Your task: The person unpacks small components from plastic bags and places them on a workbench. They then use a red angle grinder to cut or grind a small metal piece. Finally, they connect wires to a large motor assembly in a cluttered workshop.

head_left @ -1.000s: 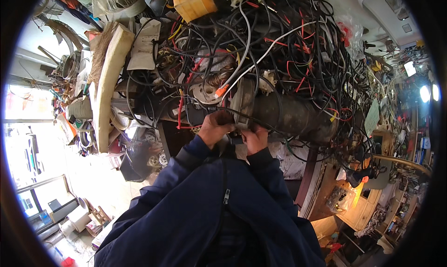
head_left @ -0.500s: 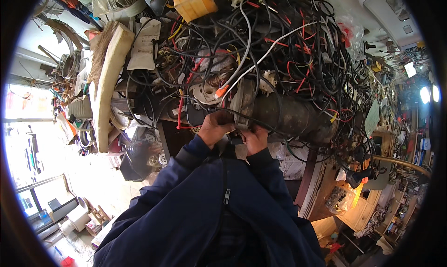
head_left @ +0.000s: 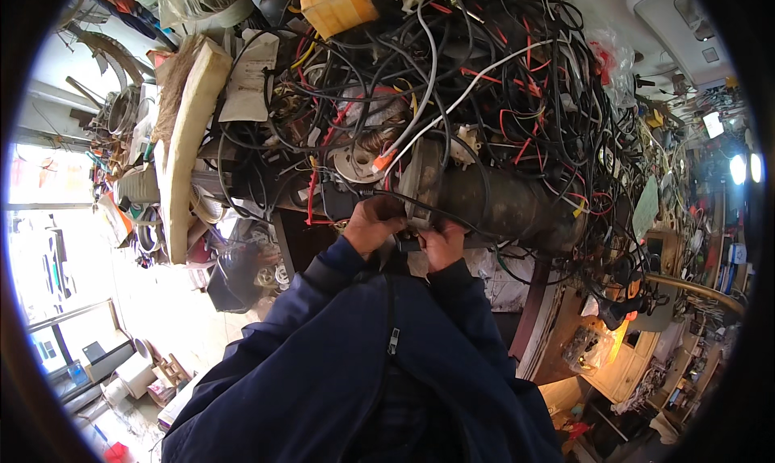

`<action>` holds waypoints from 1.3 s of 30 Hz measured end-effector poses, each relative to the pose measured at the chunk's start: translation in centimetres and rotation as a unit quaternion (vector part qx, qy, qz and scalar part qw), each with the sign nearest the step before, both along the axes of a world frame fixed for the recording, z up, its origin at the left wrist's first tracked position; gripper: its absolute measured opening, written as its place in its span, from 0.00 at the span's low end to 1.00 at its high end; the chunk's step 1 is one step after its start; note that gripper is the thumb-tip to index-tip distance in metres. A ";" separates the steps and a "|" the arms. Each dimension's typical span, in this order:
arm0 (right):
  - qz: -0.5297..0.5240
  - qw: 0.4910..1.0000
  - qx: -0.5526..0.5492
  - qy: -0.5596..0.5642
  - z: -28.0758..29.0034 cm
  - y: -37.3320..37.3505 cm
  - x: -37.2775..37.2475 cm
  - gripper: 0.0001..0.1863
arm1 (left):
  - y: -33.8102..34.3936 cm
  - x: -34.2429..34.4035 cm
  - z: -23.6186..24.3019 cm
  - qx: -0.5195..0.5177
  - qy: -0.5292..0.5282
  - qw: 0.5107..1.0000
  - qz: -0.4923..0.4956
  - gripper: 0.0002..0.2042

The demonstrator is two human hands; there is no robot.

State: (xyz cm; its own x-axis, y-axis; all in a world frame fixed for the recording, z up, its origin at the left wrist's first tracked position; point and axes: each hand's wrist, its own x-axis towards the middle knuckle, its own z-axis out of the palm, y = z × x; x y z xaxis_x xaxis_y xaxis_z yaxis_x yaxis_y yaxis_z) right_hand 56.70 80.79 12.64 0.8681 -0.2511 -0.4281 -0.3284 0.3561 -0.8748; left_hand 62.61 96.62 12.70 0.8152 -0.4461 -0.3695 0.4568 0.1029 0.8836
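My left hand [head_left: 373,226] and my right hand [head_left: 441,243] are closed at the lower end of a worn metal flange [head_left: 424,172] on a grimy dark cylinder [head_left: 517,205], one hand either side. What their fingertips grip is too small and shadowed to name. A black cable [head_left: 452,217] crosses just above my fingers. A round pale perforated part [head_left: 355,163], an orange connector [head_left: 383,160] on pale cables and a black box-like part [head_left: 339,201] sit above and left of my hands.
Tangled cables [head_left: 517,83] cover the heap above. A long pale foam piece [head_left: 190,156] stands on the left, a yellow block [head_left: 337,7] at the top, a brass-coloured bar [head_left: 694,289] at right. Cluttered shelves [head_left: 694,358] line the right; a bright window [head_left: 44,253] is at left.
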 end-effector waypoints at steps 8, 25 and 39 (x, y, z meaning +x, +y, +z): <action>0.012 0.998 -0.048 -0.028 -1.9 -0.2 -0.3 0.03 | -0.1 0.4 0.3 0.008 0.007 1.000 0.004 0.09; -0.009 1.000 0.013 -0.021 0.6 0.4 0.0 0.02 | 0.1 0.0 0.1 0.014 -0.006 1.000 -0.001 0.12; 0.005 0.999 0.036 -0.023 1.4 0.1 0.2 0.05 | 0.1 0.1 0.9 0.053 -0.034 0.998 -0.008 0.11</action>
State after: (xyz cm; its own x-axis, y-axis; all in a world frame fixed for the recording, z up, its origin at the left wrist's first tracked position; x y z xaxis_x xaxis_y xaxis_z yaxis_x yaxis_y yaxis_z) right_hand 56.90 80.89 14.03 0.8895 -0.2122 -0.4048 -0.2925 0.4160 -0.8610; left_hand 62.68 96.68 13.60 0.8329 -0.4211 -0.3591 0.3958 -0.0003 0.9184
